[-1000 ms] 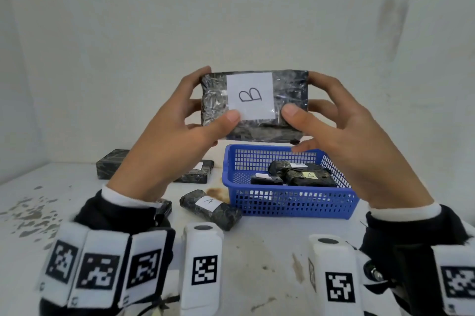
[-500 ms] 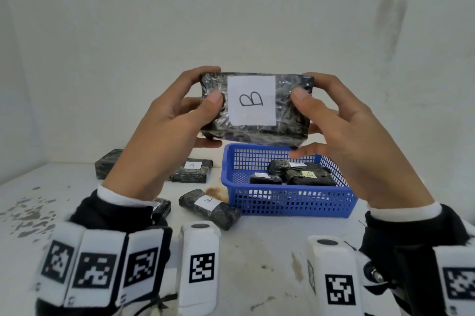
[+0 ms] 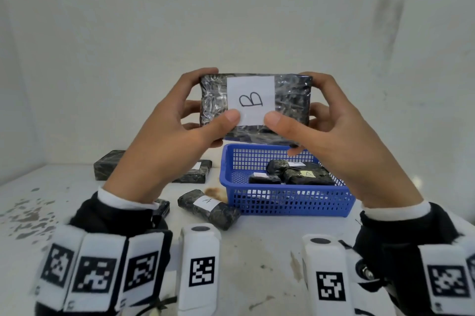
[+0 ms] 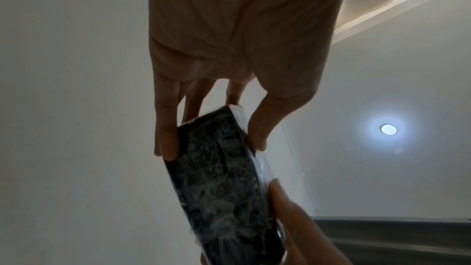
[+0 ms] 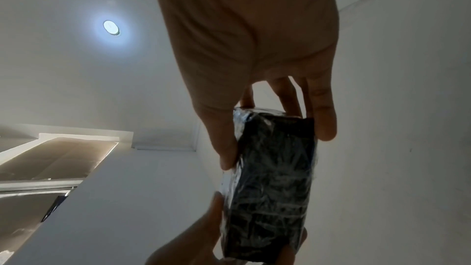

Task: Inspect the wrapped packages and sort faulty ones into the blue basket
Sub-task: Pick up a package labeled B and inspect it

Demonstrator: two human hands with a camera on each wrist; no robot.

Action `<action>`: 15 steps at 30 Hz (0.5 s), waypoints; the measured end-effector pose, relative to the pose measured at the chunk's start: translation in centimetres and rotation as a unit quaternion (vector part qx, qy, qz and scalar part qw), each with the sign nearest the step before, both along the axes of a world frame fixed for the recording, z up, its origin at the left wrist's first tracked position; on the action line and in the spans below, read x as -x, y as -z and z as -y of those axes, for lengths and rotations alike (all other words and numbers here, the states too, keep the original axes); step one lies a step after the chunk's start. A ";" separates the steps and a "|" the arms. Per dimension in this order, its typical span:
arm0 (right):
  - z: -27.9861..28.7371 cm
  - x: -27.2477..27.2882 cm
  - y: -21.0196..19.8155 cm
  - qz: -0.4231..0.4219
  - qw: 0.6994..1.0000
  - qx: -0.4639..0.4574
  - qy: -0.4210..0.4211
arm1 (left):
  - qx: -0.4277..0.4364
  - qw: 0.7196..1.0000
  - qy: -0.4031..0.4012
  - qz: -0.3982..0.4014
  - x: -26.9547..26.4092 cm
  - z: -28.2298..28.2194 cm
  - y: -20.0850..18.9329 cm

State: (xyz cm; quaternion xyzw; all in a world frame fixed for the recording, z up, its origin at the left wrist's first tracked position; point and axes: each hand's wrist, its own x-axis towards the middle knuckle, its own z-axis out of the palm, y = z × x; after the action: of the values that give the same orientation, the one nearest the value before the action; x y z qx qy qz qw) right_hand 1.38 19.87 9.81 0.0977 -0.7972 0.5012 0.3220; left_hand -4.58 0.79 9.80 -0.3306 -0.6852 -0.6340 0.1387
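both hands (image 3: 169,140) (image 3: 341,135) grip the package (image 3: 290,99) by its ends, raised above the blue basket (image 3: 288,202) on the bench (image 3: 257,259), label b (image 3: 250,99) facing the eyes, likely for inspection.

Bare test booth (stained white table (image 3: 77,212))

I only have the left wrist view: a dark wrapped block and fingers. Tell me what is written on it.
Observer: The held package carries a white label with a handwritten B, seen from the head view.
Operator: Report where the basket sits.
Observer: The blue basket stands on the table directly below the package, with wrapped packages already inside.
Operator: Describe the other grip.
Observer: The right hand holds the package's right end, thumb on the label's lower corner; the left hand mirrors it.
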 end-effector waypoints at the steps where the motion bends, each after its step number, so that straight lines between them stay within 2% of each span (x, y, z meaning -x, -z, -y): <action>1: 0.0 0.1 0.0 -0.002 1.000 -0.002 0.002 | -0.005 1.000 -0.005 -0.002 -0.1 -0.2 0.0; 8: 0.5 0.0 0.1 0.001 1.000 -0.002 0.021 | -0.002 0.999 -0.032 0.001 -0.1 -0.9 0.3; 15: 0.9 -0.1 0.1 -0.004 0.999 0.024 0.033 | 0.004 1.000 -0.022 -0.005 -0.3 -0.9 0.2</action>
State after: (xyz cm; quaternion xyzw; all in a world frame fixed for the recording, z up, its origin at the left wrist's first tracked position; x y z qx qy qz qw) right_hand 1.43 18.94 9.74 0.0654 -0.7862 0.5090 0.3442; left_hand -4.24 1.69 9.56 -0.3191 -0.6942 -0.6264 0.1545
